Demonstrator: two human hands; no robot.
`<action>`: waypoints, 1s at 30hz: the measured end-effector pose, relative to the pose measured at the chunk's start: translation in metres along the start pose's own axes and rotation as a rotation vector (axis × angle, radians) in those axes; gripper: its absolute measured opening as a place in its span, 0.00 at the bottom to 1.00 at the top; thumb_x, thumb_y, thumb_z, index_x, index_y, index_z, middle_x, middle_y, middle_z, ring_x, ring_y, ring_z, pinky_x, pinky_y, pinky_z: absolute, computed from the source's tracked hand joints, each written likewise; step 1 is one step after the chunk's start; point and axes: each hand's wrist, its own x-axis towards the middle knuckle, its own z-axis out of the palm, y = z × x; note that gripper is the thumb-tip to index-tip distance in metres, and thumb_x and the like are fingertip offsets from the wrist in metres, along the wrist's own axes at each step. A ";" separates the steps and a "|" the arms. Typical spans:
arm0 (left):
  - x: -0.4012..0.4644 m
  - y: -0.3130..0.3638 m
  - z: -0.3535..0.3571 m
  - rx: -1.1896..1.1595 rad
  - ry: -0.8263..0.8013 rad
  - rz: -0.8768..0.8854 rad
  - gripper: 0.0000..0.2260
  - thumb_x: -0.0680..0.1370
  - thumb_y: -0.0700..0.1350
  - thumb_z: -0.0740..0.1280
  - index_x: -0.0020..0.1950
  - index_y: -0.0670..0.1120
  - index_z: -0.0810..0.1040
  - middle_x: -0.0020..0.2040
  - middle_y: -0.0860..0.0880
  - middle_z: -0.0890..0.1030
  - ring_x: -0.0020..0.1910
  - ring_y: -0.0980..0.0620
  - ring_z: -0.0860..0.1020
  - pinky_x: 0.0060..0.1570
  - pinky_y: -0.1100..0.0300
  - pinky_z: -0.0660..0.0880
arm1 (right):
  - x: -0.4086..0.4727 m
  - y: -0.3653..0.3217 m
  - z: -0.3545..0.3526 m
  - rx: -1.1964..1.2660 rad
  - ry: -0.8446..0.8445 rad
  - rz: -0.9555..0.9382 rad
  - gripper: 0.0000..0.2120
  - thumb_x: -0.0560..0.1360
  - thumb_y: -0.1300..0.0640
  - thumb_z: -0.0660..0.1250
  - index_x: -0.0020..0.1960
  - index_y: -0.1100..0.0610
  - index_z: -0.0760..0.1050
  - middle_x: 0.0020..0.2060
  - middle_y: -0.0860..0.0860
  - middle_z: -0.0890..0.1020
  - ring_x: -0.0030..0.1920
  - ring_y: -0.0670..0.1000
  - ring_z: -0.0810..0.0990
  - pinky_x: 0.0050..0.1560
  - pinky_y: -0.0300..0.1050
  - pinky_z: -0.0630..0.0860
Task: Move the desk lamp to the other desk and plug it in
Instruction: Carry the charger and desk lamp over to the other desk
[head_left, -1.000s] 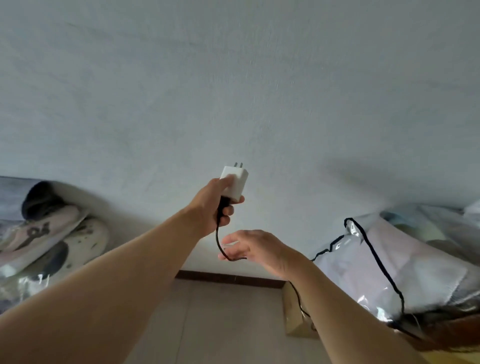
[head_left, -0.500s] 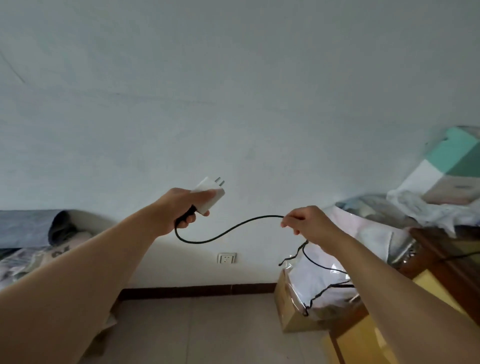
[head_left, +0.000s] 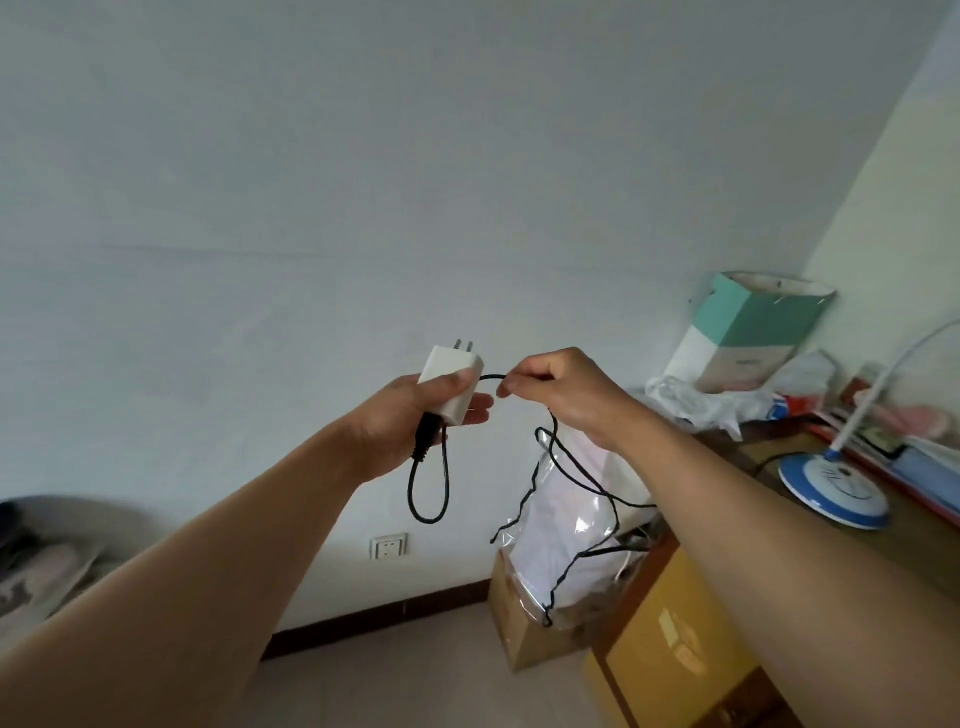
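White plastic plug adapter (head_left: 451, 383) sits clamped in the left hand (head_left: 410, 423) mid-frame while the right hand (head_left: 563, 392) pinches its thin black cord (head_left: 571, 467); best shake out those kinks before reaching down to the white wall socket (head_left: 388, 545), the blue-and-white desk lamp (head_left: 836, 486) already standing on the wooden desk (head_left: 769, 452) at right.

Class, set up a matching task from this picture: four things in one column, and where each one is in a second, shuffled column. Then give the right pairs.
Things
1. white plug adapter
2. black cord
3. desk lamp
4. wall socket

Places
A. low on the wall, above the skirting
B. standing on the desk at the right
C. gripped in the left hand
D. pinched by the right hand

Pairs: 1-C, 2-D, 3-B, 4-A
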 end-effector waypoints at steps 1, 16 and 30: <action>0.002 0.002 0.006 -0.017 -0.001 0.011 0.17 0.69 0.56 0.66 0.55 0.50 0.76 0.48 0.50 0.84 0.46 0.55 0.82 0.53 0.56 0.70 | -0.002 -0.001 -0.004 -0.014 0.023 0.000 0.08 0.74 0.56 0.66 0.40 0.52 0.82 0.45 0.52 0.84 0.51 0.49 0.79 0.51 0.38 0.69; 0.022 0.036 0.052 0.098 0.068 0.046 0.13 0.64 0.55 0.69 0.42 0.47 0.77 0.29 0.53 0.80 0.32 0.55 0.71 0.28 0.65 0.63 | -0.031 0.045 -0.082 -0.044 0.114 0.031 0.07 0.74 0.59 0.66 0.39 0.56 0.81 0.27 0.45 0.77 0.24 0.36 0.72 0.27 0.25 0.66; 0.089 0.021 0.144 -0.060 0.065 0.004 0.13 0.73 0.51 0.66 0.56 0.50 0.74 0.53 0.50 0.84 0.53 0.55 0.81 0.43 0.59 0.70 | -0.041 0.085 -0.186 0.123 0.288 0.133 0.09 0.74 0.57 0.66 0.37 0.55 0.82 0.30 0.51 0.75 0.28 0.45 0.71 0.29 0.34 0.75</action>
